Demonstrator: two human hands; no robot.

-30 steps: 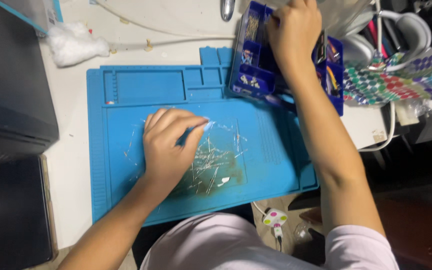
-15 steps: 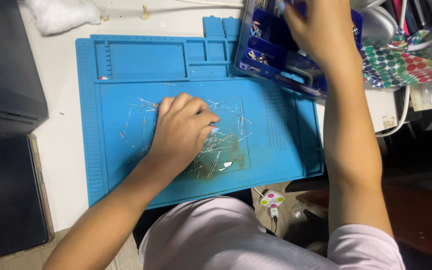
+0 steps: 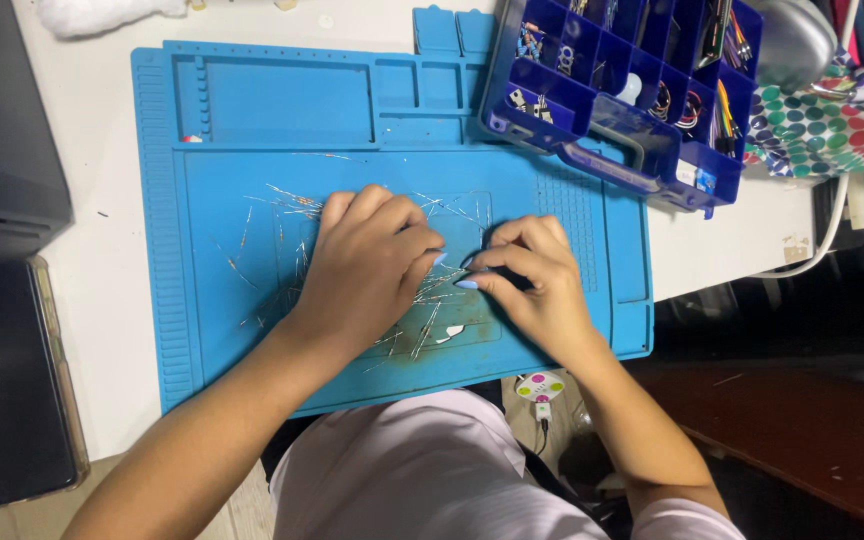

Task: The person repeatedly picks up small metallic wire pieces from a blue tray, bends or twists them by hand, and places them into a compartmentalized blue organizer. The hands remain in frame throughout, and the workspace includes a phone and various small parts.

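Note:
A blue silicone work mat [image 3: 252, 130] lies on the white table, with several thin wire-legged parts [image 3: 282, 205] scattered over its middle. My left hand [image 3: 367, 265] rests palm down on the pile, fingers curled and pressing the parts. My right hand [image 3: 537, 275] sits just to its right on the mat, fingertips pinched together against the left fingertips; whether a part is between them is too small to tell. A dark blue compartment box [image 3: 617, 80] of small components stands open at the mat's far right corner.
A black device [image 3: 2, 150] and a dark flat case [image 3: 7, 390] lie left of the mat. White wadding [image 3: 102, 15] sits at the far edge. A dotted cloth [image 3: 832, 120] and white cable [image 3: 822, 250] are at the right. The table edge runs below the mat.
My right hand has come down from the compartment box to the mat beside my left hand. The view has shifted, and the left hand stays on the parts.

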